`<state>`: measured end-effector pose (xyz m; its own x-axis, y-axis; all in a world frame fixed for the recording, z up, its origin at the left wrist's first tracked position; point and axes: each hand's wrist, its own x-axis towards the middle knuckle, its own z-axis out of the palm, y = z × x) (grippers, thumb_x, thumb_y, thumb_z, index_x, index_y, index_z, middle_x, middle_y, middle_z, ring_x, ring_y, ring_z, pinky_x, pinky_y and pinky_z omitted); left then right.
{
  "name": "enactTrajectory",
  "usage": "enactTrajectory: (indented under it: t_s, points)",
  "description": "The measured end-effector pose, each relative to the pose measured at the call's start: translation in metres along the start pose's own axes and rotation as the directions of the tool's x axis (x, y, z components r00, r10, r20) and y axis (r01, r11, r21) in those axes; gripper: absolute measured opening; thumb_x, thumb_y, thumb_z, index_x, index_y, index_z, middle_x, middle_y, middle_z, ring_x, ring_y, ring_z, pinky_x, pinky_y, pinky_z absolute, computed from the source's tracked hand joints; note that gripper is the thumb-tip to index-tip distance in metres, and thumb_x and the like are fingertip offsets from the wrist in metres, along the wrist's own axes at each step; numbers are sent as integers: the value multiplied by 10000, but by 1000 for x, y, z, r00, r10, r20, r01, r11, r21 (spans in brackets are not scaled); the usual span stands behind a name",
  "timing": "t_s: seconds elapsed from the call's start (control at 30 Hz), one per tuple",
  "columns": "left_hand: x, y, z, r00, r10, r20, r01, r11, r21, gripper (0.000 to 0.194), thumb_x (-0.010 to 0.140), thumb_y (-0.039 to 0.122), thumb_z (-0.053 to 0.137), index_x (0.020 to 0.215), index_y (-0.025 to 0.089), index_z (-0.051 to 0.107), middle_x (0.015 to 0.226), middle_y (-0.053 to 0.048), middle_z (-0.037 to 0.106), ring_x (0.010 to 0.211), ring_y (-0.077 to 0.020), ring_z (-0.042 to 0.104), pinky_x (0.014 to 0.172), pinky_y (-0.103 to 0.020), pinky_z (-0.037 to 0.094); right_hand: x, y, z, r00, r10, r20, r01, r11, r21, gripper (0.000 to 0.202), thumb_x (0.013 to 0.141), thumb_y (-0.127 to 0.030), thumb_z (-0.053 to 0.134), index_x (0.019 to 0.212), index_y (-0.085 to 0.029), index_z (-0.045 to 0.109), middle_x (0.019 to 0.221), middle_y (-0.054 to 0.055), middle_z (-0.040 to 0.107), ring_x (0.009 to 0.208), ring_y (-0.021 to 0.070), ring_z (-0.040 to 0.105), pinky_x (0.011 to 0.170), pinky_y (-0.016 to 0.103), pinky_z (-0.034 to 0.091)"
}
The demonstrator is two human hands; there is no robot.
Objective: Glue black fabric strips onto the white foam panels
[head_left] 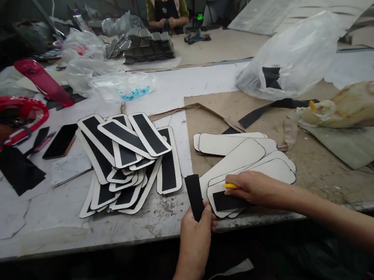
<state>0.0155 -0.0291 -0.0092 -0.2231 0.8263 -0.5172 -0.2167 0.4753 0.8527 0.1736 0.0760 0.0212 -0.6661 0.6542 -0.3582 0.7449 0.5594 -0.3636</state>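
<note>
My left hand (197,233) is closed on a black strip (194,194), which stands up from between thumb and fingers at the table's front edge. To its right, my right hand (251,187) is closed around a small yellow tool (230,186); only its yellow end shows, so its kind is unclear. Under that hand a black strip (223,201) lies on the top one of several white rounded panels (233,156), fanned out in a pile. Left of my hands is a heap of white panels bearing black strips (151,133).
A phone (60,141) and black scraps (19,168) lie at left, near a red-edged bag (35,110). Clear plastic bags (294,57) and a yellowish wrapped bundle (356,104) occupy the right. Across the table, a person (166,8) sits behind stacked grey pieces (148,46).
</note>
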Motion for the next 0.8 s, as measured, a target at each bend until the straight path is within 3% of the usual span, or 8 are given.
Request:
enactTrajectory:
  t_s: [0.23, 0.5, 0.63, 0.8]
  points:
    - [12, -2, -2, 999, -11, 52, 6, 995, 104, 227, 733, 367, 613, 764, 145, 573, 560, 33, 538, 489, -107, 483, 464, -217, 380, 10, -6, -1, 999, -24, 48, 34, 976, -215, 97, 839, -201, 474, 873, -208, 565, 787, 67, 694, 714, 216, 637, 536, 255, 293]
    - [19, 1, 8, 999, 19, -35, -8, 960, 279, 188, 727, 331, 581, 636, 180, 519, 395, 70, 433, 360, -98, 399, 378, -216, 292, 3, -10, -7, 999, -45, 30, 50, 978, -204, 103, 860, -238, 477, 873, -204, 574, 837, 77, 701, 744, 223, 642, 558, 262, 335]
    - [17, 3, 8, 994, -44, -105, 73, 955, 289, 231, 708, 368, 590, 595, 189, 495, 361, 68, 434, 333, -91, 379, 364, -209, 278, -34, 26, -16, 999, 45, 22, -41, 989, -145, 167, 866, -348, 484, 819, -213, 571, 827, 61, 672, 773, 214, 612, 625, 268, 370]
    - [16, 0, 7, 990, -76, -116, 106, 957, 270, 253, 671, 397, 619, 589, 187, 504, 352, 54, 459, 326, -94, 385, 358, -207, 280, -75, 88, -19, 954, 276, -115, -280, 960, -19, 255, 888, -378, 410, 750, -207, 540, 800, 47, 626, 742, 178, 568, 668, 267, 382]
